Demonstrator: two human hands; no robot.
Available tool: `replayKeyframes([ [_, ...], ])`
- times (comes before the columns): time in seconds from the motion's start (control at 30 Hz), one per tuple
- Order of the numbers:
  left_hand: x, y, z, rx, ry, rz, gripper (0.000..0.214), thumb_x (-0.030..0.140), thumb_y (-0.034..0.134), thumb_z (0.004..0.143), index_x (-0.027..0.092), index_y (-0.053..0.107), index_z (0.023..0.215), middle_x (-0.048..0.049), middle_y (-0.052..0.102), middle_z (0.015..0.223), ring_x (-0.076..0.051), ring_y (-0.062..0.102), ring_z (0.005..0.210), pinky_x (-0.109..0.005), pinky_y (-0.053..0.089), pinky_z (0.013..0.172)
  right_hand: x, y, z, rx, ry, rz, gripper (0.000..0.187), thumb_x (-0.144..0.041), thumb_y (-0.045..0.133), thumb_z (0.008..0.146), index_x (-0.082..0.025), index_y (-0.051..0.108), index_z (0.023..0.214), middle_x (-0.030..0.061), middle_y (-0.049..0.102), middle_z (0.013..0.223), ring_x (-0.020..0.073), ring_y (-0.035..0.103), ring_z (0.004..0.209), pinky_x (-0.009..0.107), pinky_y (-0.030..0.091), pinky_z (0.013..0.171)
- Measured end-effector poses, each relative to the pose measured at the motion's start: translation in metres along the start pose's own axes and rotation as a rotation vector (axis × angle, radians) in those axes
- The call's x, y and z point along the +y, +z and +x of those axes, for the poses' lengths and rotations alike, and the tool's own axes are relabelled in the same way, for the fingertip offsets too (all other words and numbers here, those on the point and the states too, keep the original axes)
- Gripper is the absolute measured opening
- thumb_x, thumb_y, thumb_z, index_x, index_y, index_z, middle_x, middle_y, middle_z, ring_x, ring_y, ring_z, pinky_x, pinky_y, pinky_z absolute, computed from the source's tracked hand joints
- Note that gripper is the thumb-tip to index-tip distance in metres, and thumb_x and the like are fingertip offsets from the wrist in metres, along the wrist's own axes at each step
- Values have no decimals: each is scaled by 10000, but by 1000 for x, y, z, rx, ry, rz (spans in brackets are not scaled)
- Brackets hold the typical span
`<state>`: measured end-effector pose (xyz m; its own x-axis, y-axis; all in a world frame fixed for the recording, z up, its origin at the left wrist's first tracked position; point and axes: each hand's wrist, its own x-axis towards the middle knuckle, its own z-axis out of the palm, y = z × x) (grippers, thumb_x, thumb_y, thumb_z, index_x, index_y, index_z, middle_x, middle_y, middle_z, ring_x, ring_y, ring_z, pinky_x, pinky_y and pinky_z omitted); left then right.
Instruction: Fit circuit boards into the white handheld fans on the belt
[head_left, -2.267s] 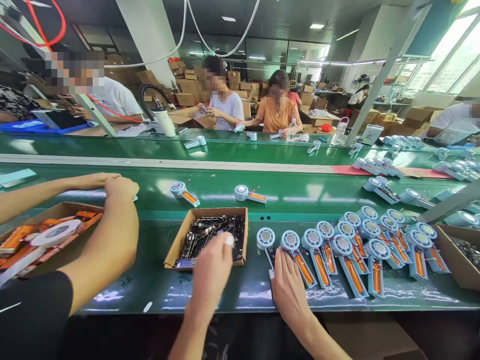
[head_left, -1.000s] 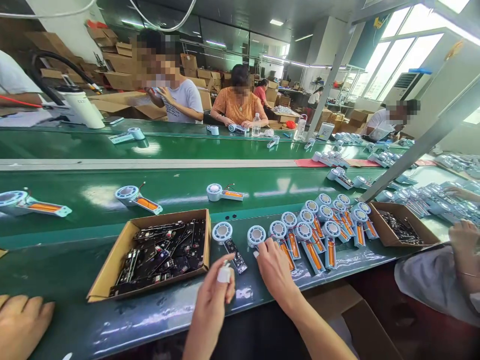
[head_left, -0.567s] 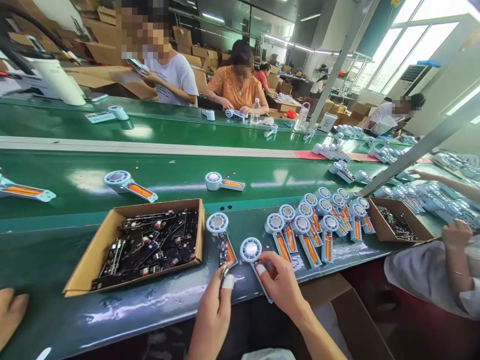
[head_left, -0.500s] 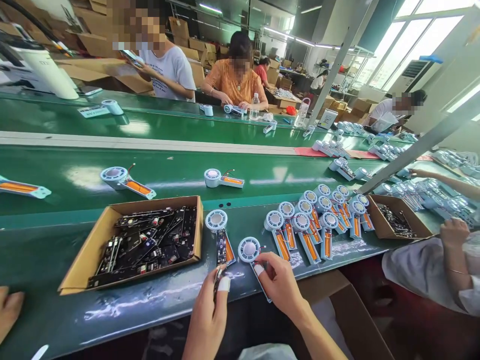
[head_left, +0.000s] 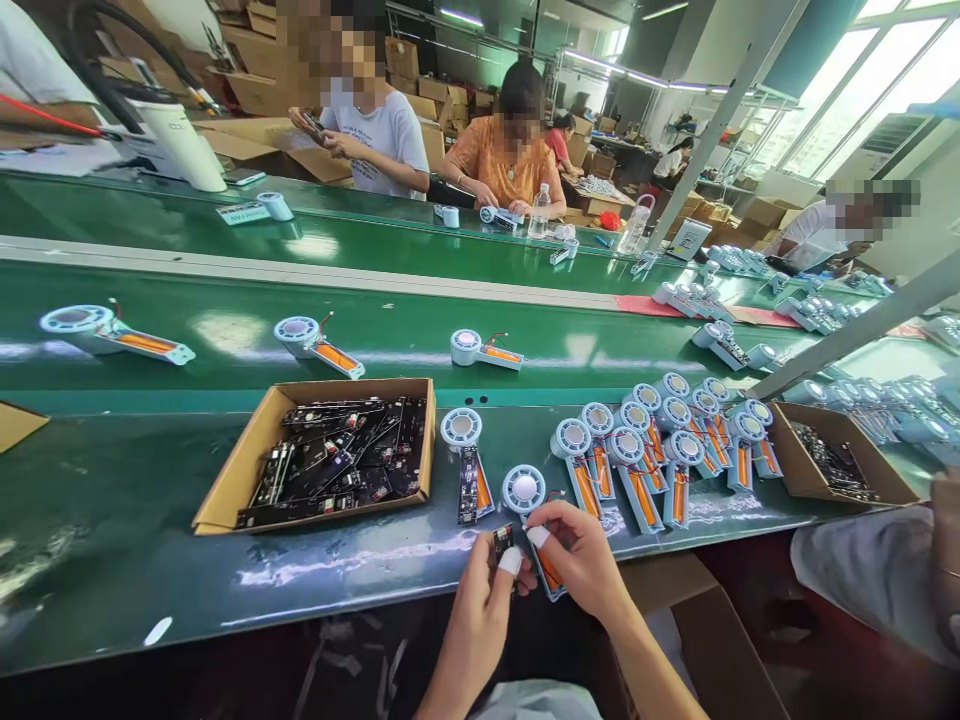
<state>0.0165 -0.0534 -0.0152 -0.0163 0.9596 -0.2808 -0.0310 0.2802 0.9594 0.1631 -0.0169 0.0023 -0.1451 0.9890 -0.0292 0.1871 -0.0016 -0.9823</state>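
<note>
My left hand (head_left: 484,590) pinches a small black circuit board (head_left: 502,542) between thumb and fingers, just left of a light-blue handheld fan (head_left: 523,489). My right hand (head_left: 577,560) is closed on that fan's handle, whose orange inside shows below the fingers. A thin wire sticks out by the fan's round head; whether the fingertips also touch it I cannot tell. To the left lies a second handheld fan (head_left: 461,428) with a black circuit board (head_left: 468,487) resting along its open handle. Both thumbs have white coverings.
A cardboard box (head_left: 225,490) of black circuit boards stands at left, another box (head_left: 892,488) at right. Several open fans (head_left: 641,450) crowd the bench right of my hands. More fans (head_left: 298,332) lie on the green belt (head_left: 405,300). A slanted post (head_left: 847,310) crosses the right side. Co-workers sit opposite.
My left hand has moved off the left fan and close to the right-hand fan, the circuit board still in it. The right hand stays on its fan. The view has turned somewhat left.
</note>
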Motion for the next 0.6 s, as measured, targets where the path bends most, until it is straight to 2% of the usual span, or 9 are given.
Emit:
replayKeyframes([
  [0.13,3,7,4,78,-8,-29,309,467,587,827,200,613,980,35,563,666,-157,529,572,-265,467,565,0,-5,2,-72,-7,-11,88,-255,626,868,-200,695,865,17,682,758,153,624,683,255,492,639],
  [0.2,3,6,8,64,-12,-26,369,483,601,811,178,642,1014,46,533,630,-146,480,537,-251,422,517,-1,-6,3,-94,-25,-49,85,-228,617,870,-200,697,865,22,695,797,150,631,695,250,492,644],
  [0.3,3,2,14,56,24,43,380,513,613,798,166,687,933,40,520,586,-156,476,539,-254,400,506,-3,-7,3,-88,-62,-144,90,-202,604,882,-200,693,872,11,686,769,137,614,650,231,473,597],
  [0.37,5,-2,16,92,82,99,356,513,611,808,174,698,872,16,563,614,-173,514,588,-265,425,546,-4,-6,2,-87,-142,-263,118,-175,585,901,-205,699,904,10,688,768,136,605,642,227,463,581],
  [0.43,6,-4,16,124,113,129,358,522,612,810,176,698,847,-11,619,678,-184,543,638,-277,450,592,-5,-6,1,-96,-286,-398,188,-136,540,929,-213,703,981,39,718,875,161,644,746,248,498,652],
  [0.5,8,-5,16,130,84,118,393,553,616,799,170,690,845,-7,613,669,-177,528,621,-278,447,585,-4,-6,1,-114,-435,-538,261,-103,488,952,-221,689,1069,72,726,995,191,665,879,288,524,762],
  [0.6,9,-7,16,77,-2,45,440,593,623,793,159,667,847,37,522,584,-154,478,563,-264,417,546,-1,-5,1,-105,-547,-710,286,-81,457,962,-219,670,1094,84,720,985,207,666,879,317,534,789],
])
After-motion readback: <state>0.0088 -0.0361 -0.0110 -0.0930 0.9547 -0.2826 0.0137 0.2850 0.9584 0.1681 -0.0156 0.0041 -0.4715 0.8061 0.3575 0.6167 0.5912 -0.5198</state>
